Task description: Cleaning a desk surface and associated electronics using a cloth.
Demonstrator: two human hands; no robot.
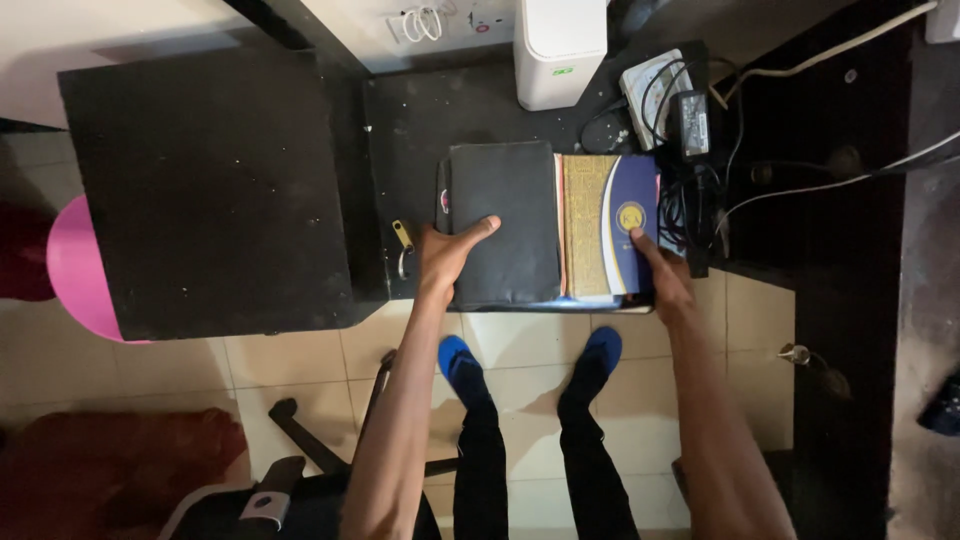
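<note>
Head view: the left hand (448, 255) lies with fingers spread flat on the black book (503, 222), thumb at its near edge, while the right hand (662, 272) grips the near right corner of the blue-and-gold book (612, 222), fingers curled under. Both books sit side by side, touching, at the near edge of the black desk (420, 120), at six o'clock from the white router (558, 50). Good handling here calls for level, even pressure from both hands, kept away from the tangled cables (700, 190) at three o'clock.
</note>
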